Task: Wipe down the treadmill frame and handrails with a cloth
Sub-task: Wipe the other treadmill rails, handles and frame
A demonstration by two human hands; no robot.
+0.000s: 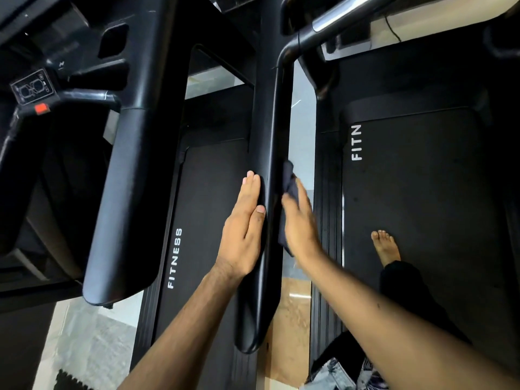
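At far left, the console (33,90) with its red tab was out of the working area. Next to it hung a broad padded rail (126,198), untouched at this moment. Beyond that lay the belt (208,192) marked FITNESS.

The left hand (243,235) lay flat on the left face of the centre handrail (264,130), fingers straight and together, holding nothing. Judged: it was bracing the rail, not wiping.

The centre handrail was a long, smooth, glossy black bar. It looked rigid and fixed, so it should take firm pressure; the sheen suggested a bare palm could slip on it.

The cloth (289,175), dark and soft, was bunched against the rail's right face, with folds showing past the fingertips and below the wrist. It appeared light and limp, best kept trapped under the palm so it does not slide free.

The right hand (299,223) pressed the cloth to the rail with fingers fairly straight; the thumb was hidden.

Further right, a bare foot (385,246) stood on the second belt (422,178).
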